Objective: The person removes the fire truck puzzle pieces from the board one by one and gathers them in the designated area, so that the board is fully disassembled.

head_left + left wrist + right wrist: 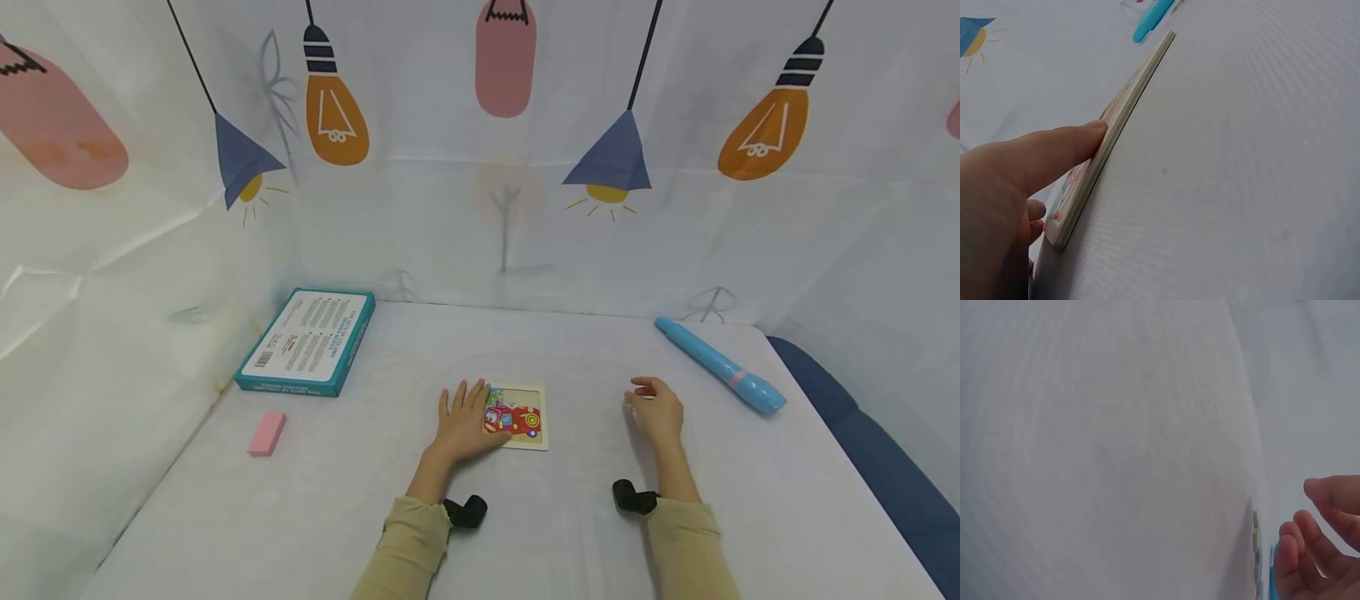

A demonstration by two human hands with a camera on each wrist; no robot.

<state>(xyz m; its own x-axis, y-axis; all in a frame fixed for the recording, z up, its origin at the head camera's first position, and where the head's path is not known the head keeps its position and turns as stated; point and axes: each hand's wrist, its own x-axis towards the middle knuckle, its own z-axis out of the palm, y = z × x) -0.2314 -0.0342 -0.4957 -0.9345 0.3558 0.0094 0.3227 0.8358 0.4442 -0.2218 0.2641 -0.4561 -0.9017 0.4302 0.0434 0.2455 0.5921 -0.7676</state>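
My left hand (463, 425) lies over the left side of a small framed jigsaw puzzle (525, 417) with a red vehicle picture. Its fingers are spread and straight. In the left wrist view the thumb (1063, 153) presses on the puzzle's wooden edge. To the right of the puzzle, my right hand (657, 414) hovers with loosely bent fingers. The right wrist view shows a gap between thumb and fingers (1307, 547), with nothing held. Beside those fingers, a thin notched beige edge (1256, 550) shows on the table, seen side-on; its top is hidden.
A teal-edged box (307, 342) lies at the back left, with a pink block (267, 434) in front of it. At the right back rests a long light-blue tube-shaped object (720, 365) with a pink band. A printed white sheet (450, 225) hangs behind the table.
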